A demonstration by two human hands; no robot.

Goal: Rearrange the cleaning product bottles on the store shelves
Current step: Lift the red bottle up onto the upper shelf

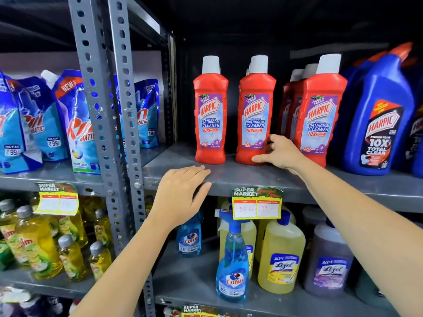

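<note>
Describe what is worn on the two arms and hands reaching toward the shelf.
Nothing is worn that shows. The left hand and right hand are both bare, with no gloves, rings or nail polish visible. Both forearms are uncovered up to the frame edge: no sleeve, watch, bracelet or band appears on either wrist. The fingernails look short and plain.

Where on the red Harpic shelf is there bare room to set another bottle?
Bare shelf lies between the grey upright and the leftmost red bottle, and along the front edge by the left hand. Crowded rightward: clustered red bottles against the blue Harpic bottle.
</note>
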